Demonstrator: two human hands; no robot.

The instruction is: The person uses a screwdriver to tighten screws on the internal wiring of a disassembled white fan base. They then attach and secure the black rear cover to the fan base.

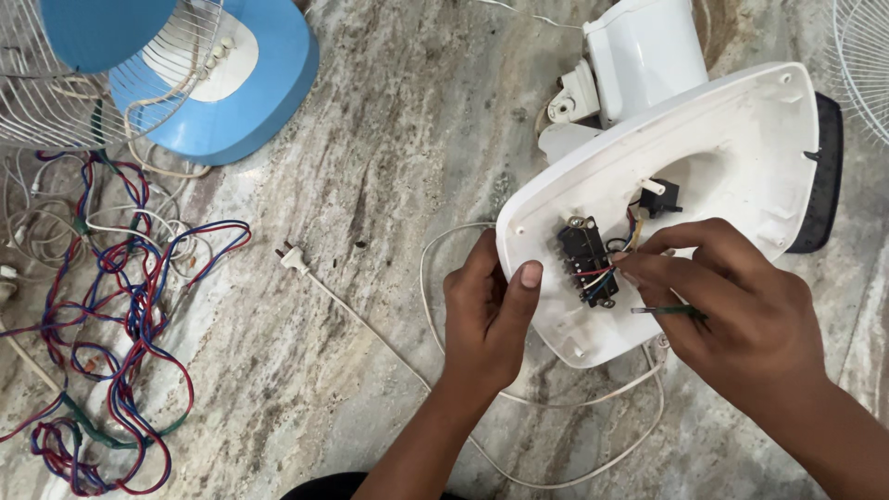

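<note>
Marble floor: left hand [486, 306] grips fan base [732, 148]; right hand [732, 306] fingers pinch wires [602, 275].

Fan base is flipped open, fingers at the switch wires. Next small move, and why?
Probably seat the loose wire end onto the black switch block. The right hand pinches the coloured wires beside the block and also holds a thin green tool, while the left hand grips the rim of the white fan base, steadying it.

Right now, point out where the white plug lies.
In the head view, the white plug lies on the marble floor, left of the left hand and right of the tangled wires.
</note>
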